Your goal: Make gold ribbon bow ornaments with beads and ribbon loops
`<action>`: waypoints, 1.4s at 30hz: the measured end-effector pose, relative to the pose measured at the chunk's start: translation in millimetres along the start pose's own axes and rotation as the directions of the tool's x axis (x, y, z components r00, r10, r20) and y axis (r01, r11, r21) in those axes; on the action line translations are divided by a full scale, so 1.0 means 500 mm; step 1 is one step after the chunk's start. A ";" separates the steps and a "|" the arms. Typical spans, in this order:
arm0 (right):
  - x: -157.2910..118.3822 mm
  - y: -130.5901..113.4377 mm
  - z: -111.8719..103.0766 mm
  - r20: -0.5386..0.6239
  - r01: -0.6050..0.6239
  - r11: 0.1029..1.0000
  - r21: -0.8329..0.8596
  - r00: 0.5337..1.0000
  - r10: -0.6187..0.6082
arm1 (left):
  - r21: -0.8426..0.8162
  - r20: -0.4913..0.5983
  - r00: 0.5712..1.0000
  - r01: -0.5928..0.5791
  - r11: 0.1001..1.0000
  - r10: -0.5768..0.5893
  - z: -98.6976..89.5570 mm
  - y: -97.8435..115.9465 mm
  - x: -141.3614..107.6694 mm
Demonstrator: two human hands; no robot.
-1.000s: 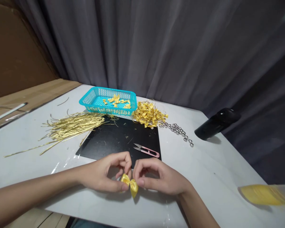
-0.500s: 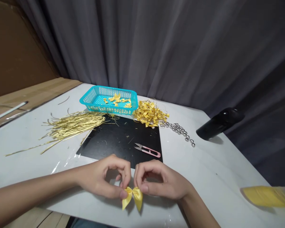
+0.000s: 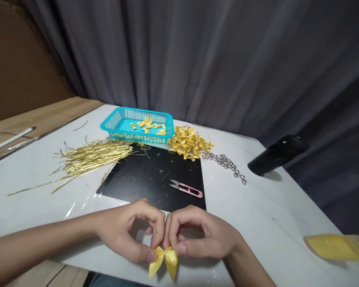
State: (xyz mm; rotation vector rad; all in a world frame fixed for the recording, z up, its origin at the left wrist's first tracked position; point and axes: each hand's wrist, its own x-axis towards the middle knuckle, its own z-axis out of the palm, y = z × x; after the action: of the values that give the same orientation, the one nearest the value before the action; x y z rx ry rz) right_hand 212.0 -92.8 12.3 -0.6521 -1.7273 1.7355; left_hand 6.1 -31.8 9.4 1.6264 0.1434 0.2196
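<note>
At the table's (image 3: 257, 215) near edge, the left hand (image 3: 125, 231) and right hand (image 3: 203, 235) pinch the centre of a yellow satin bow (image 3: 163, 259) between thumbs and forefingers, its tails hanging down, just below the black mat (image 3: 146, 179). On the mat: pink snips (image 3: 186, 188). Beyond: blue basket (image 3: 137, 114) holding gold bows, gold ties (image 3: 92, 159) at left, gold bow heap (image 3: 189, 142), silver beads (image 3: 224, 163), yellow ribbon (image 3: 338, 247) at right.
</note>
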 end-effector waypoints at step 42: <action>-0.023 0.027 -0.060 -0.677 -0.553 0.717 -0.425 0.720 0.154 | -0.320 -0.570 0.763 0.137 0.938 -0.306 -0.030 -0.017 0.027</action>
State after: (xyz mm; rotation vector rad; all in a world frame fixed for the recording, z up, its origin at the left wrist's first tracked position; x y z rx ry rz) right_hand 240.2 -79.5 -3.0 -1.7548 -1.7109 0.9426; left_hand 16.1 -13.6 2.6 1.2069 0.7802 0.5586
